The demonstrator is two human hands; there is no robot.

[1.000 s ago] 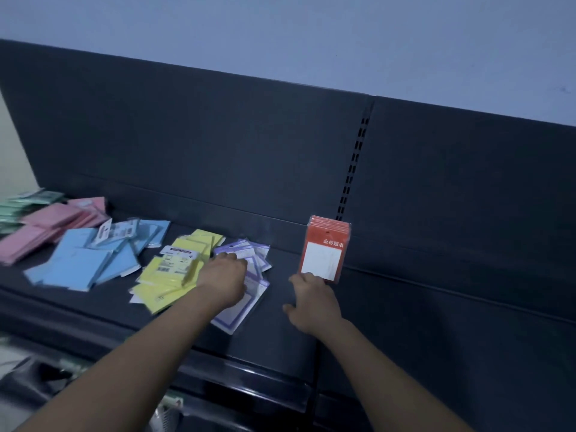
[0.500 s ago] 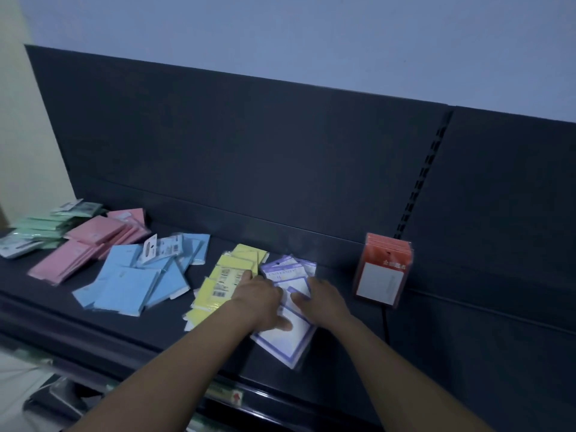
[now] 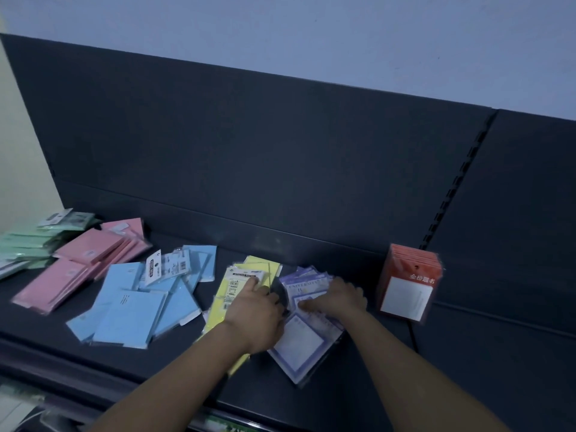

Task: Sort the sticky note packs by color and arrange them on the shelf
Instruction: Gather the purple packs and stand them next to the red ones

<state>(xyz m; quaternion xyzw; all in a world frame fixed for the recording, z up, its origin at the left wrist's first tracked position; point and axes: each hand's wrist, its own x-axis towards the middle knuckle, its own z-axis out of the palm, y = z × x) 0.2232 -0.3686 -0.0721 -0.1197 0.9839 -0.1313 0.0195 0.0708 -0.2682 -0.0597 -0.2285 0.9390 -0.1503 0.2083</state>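
A: Run me along the shelf [image 3: 358, 388], left to right.

B: Green packs [image 3: 28, 244] at the far left, then pink packs [image 3: 81, 266], then a loose spread of blue packs [image 3: 137, 307]. Next come the yellow packs [image 3: 240, 288], then the purple packs [image 3: 307, 335], and a red stack [image 3: 410, 286] standing upright at the right.

A: And the hands?

B: The left hand [image 3: 255, 316] lies flat, fingers spread, across the seam between yellow and purple. The right hand [image 3: 338, 297] rests palm down on the purple heap, fingers curled over its top edge. Neither has lifted anything that I can see.

A: What matters for the next move?

B: The purple heap lies directly under both hands, its long axis running slantwise from near edge to back panel. The right hand is nearer its centre, so I judge it would gather them.
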